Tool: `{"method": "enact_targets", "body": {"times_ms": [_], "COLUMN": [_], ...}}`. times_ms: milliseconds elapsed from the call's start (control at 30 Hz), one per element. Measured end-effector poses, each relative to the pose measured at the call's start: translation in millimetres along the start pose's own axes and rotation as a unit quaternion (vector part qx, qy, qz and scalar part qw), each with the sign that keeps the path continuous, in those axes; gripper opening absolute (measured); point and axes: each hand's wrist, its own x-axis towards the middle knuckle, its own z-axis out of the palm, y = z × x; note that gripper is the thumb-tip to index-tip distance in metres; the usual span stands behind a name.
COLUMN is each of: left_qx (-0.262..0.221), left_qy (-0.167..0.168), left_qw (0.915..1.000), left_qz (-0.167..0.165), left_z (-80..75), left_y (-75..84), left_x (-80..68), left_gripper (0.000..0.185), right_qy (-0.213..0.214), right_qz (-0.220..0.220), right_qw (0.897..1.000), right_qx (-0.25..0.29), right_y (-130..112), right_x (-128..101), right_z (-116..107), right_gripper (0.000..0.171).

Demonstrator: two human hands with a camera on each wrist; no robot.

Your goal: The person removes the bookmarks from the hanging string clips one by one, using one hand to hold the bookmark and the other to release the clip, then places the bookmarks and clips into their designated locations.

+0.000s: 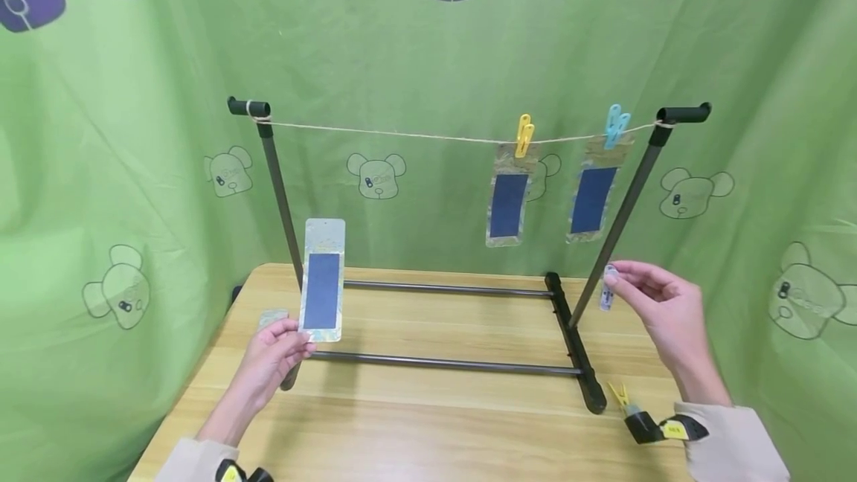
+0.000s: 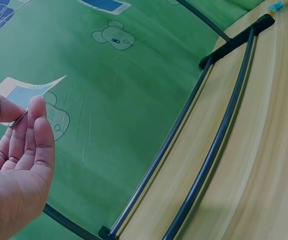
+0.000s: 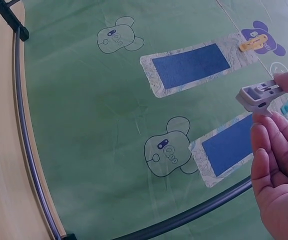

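Observation:
My left hand (image 1: 277,352) pinches the lower corner of a blue-and-silver packet (image 1: 323,279) and holds it upright over the table's left side; in the left wrist view the packet (image 2: 26,92) sits between thumb and fingers (image 2: 36,125). My right hand (image 1: 652,296) pinches a grey clothes peg (image 1: 608,287) beside the rack's right post; the right wrist view shows the peg (image 3: 258,96) at the fingertips. Two more packets (image 1: 507,203) (image 1: 593,195) hang from the string (image 1: 402,134), under a yellow peg (image 1: 524,134) and a blue peg (image 1: 614,125).
A black rack (image 1: 569,318) stands on the wooden table (image 1: 428,422), with low rails crossing the middle. A yellow peg (image 1: 619,395) lies near the rack's right foot. Another packet's end (image 1: 272,317) shows behind my left hand. Green cloth hangs behind.

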Motion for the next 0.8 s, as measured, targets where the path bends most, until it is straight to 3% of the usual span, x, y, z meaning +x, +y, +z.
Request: {"method": "enact_targets", "body": {"times_ms": [333,800], "left_qx": [0.013,0.005], "left_qy": [0.029,0.041], "left_qw": [0.9995,0.9991], "left_qz": [0.000,-0.003], "left_z": [-9.8,-27.1], "left_y": [-2.9,-8.5], "left_x": [-5.1,-14.7], "left_gripper": [0.015,0.012], "right_qy": [0.009,0.036], "right_qz": [0.012,0.021], "right_qw": [1.000,0.999], "right_qx": [0.026,0.014], "right_y": [9.9,19.4], "right_x": [-4.7,-13.0], "right_z": [-7.8,-19.6], "right_gripper": [0.027,0.027]}}
